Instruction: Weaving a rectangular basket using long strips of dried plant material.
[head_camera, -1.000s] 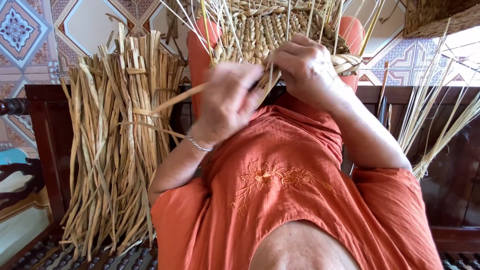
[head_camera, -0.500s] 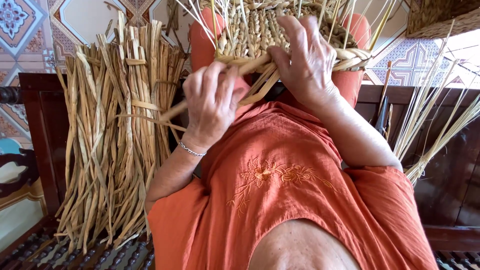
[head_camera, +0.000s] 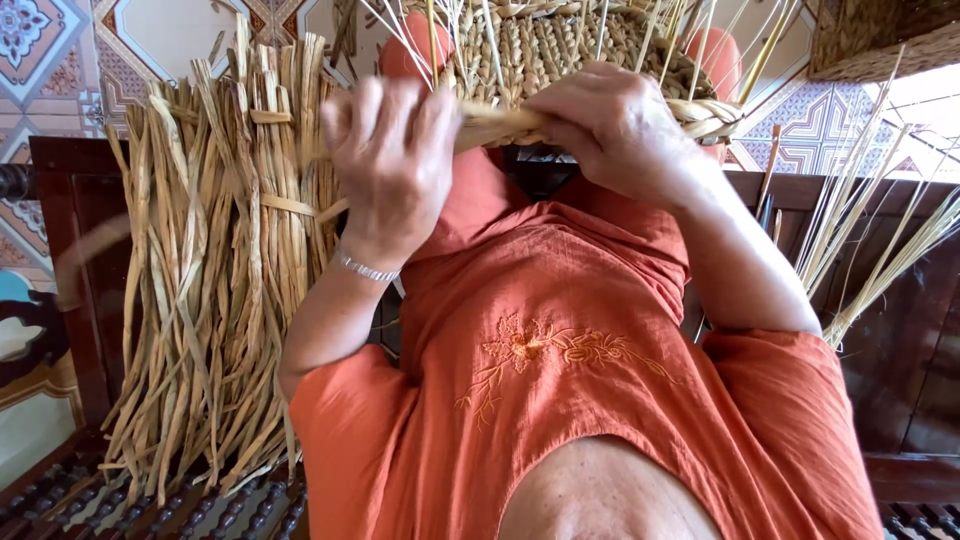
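Firmly closed, the left hand (head_camera: 390, 160) pulls a strand (head_camera: 495, 125) taut; the right hand (head_camera: 610, 125) pinches it against the basket (head_camera: 560, 45) rim, best kept tight.

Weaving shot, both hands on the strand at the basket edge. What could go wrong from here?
1. The left hand pulls the flat strand taut; a dry strand might snap or fray at the grip.
2. The right hand pins it against the woven basket; a slip could loosen the braided rim.
3. Thin upright stakes stand beside the right forearm and may get bent.
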